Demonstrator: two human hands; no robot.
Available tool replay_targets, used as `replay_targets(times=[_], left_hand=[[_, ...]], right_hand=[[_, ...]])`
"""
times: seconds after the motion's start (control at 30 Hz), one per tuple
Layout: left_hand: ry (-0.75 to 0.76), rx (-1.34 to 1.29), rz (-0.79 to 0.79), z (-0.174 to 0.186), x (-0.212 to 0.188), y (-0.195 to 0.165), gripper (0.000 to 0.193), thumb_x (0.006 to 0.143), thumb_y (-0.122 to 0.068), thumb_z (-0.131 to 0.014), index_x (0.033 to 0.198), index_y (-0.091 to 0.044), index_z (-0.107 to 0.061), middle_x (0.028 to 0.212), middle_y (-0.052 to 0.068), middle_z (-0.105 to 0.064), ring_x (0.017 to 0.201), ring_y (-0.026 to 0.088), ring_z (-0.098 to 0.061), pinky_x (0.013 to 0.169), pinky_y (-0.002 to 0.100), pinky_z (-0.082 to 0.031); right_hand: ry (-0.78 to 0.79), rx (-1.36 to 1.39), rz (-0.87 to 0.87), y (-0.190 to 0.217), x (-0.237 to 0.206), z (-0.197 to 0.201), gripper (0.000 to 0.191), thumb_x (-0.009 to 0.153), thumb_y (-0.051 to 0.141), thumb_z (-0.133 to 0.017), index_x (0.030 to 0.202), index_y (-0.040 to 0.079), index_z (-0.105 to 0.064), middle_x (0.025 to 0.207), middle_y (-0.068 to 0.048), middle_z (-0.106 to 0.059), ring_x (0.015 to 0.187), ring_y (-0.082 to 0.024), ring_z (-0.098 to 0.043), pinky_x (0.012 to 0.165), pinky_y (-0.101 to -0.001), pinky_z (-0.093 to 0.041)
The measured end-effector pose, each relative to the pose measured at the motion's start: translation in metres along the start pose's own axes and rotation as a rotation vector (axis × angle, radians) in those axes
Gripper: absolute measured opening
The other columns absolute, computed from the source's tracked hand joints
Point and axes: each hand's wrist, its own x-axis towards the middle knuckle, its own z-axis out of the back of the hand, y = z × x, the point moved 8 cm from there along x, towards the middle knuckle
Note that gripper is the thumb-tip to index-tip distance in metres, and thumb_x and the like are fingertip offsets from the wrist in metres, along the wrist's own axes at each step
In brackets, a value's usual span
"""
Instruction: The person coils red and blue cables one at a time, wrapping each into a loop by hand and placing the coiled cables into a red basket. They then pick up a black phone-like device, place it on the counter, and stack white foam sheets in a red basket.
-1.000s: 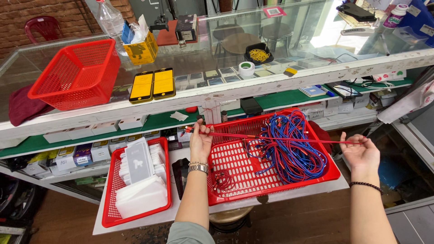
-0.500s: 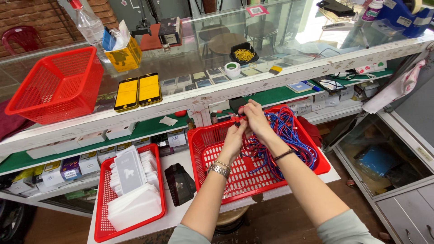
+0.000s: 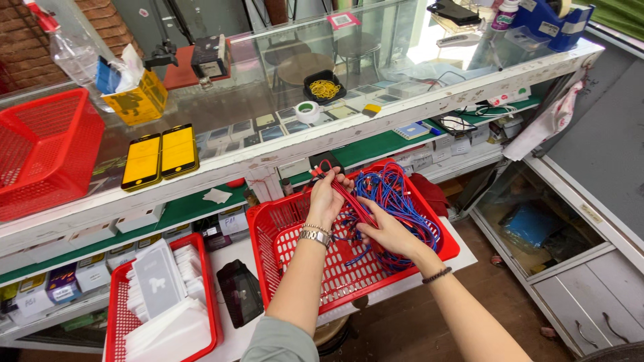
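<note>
Lying in the basket (image 3: pixel 295 234) at centre: a heap of cables (image 3: pixel 402 201), piling toward its right half. Reaching over that basket: the left hand (image 3: pixel 327 196), gripping a cable bundle (image 3: pixel 349 198) above the rear rim, and the right hand (image 3: pixel 389 231), touching the bundle just to its right. Sitting left of the basket: a tray (image 3: pixel 121 322) holding flat packets (image 3: pixel 161 288). Running behind both: a glass counter (image 3: pixel 268 100), bearing a second basket (image 3: pixel 40 154) at far left and a tape roll (image 3: pixel 307 111) behind the hands.

Silver metal watch and beaded bracelet on left wrist (image 3: pixel 314 234), dark bead bracelet on right wrist (image 3: pixel 437 275), grey-green sleeve (image 3: pixel 278 340).
</note>
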Motion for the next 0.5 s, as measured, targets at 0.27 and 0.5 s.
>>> replay_targets(times=[0.27, 0.5], left_hand=[[0.018, 1.633, 0.345, -0.036, 0.028, 0.04, 0.067, 0.101, -0.06, -0.064, 0.099, 0.006, -0.071, 0.094, 0.015, -0.074, 0.079, 0.02, -0.069, 0.082, 0.036, -0.055], [-0.05, 1.328, 0.304, 0.063, -0.028, -0.015, 0.049, 0.097, -0.048, -0.057, 0.118, -0.005, -0.069, 0.094, 0.011, -0.08, 0.077, 0.016, -0.074, 0.068, 0.032, -0.06]], right_hand=[[-0.613, -0.912, 0.049, -0.027, -0.037, 0.083, 0.044, 0.102, 0.02, -0.057, 0.146, 0.018, -0.056, 0.105, -0.013, -0.061, 0.086, -0.033, -0.063, 0.071, -0.0429, -0.051], [-0.645, -1.341, 0.237, -0.079, -0.017, 0.067, 0.043, 0.09, 0.024, -0.063, 0.132, 0.014, -0.064, 0.113, -0.008, -0.06, 0.109, -0.026, -0.054, 0.094, -0.0435, -0.042]])
